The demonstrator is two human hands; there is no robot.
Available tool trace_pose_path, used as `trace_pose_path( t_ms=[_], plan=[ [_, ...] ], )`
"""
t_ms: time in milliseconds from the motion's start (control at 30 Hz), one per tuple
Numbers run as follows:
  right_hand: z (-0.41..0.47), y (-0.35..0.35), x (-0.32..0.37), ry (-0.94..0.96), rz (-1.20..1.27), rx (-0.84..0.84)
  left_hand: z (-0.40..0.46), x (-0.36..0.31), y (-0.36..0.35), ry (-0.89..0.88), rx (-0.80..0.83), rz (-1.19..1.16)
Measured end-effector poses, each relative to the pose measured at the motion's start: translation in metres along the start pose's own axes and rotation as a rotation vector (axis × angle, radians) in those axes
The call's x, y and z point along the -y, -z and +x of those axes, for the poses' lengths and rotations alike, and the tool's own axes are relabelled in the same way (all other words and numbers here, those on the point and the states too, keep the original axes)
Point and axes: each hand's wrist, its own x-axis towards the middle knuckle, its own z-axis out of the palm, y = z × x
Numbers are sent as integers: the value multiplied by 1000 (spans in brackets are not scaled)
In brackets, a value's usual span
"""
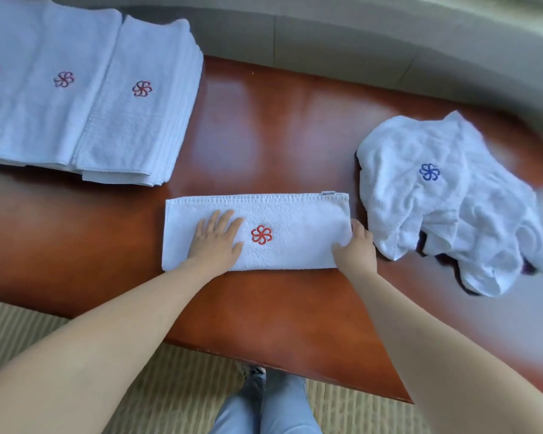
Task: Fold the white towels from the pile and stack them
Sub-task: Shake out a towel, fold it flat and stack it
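white towel [295, 220], right hand [356, 249] hiding edge

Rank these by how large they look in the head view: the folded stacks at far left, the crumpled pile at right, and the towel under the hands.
1. Folded stacks, largest.
2. Crumpled pile and towel look too alike to rank.

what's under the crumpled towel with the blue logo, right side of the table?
Dark purplish fabric peeks out below the crumpled towel along its near edge and at its left side. What that fabric is and how far it extends cannot be seen. It all lies on the wooden table.
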Motion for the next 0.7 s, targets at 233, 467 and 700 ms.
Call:
trace_pose_path(
  t_ms=[233,467,700],
  plan=[
    [8,23,-15,-331,109,129,73,-113,56,-278,69,-45],
    [26,29,-21,-569,512,259,120,-195,81,-286,80,-80],
    [32,37,-25,-517,399,380,151,-222,113,-300,256,1]
  ],
)
